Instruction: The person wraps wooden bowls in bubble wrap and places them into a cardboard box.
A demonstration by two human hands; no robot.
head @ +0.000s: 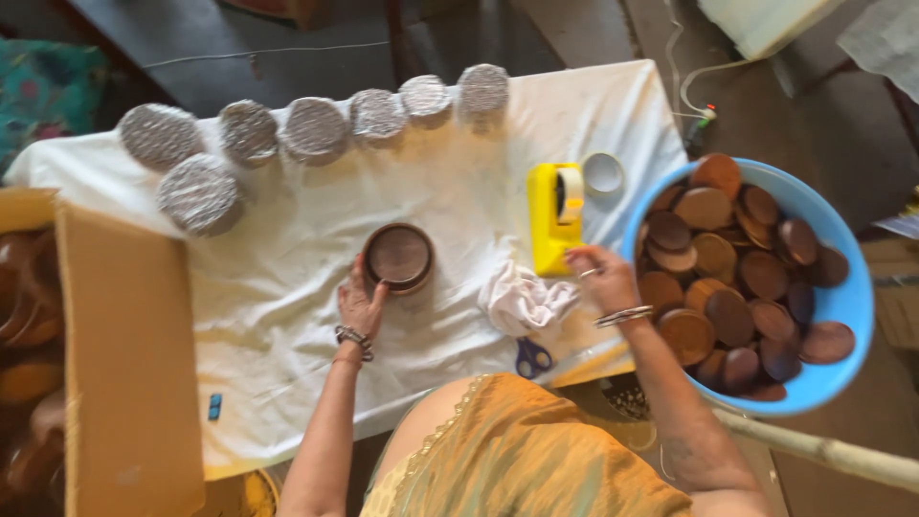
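My left hand point(359, 304) rests on the white cloth, its fingers touching the near side of a short stack of round brown wooden discs point(398, 257). My right hand point(601, 276) hovers by the rim of a blue basin point(842, 304), fingers loosely curled with nothing in them, close to the yellow tape dispenser point(553, 218). A crumpled white rag point(522, 300) lies between my hands.
Several foil-wrapped round stacks point(314, 129) line the far edge of the cloth-covered table point(278, 287). The basin holds many brown wooden discs point(732, 278). A tape roll point(603, 174), blue-handled scissors point(532, 358) and an open cardboard box point(129, 354) at left are also here.
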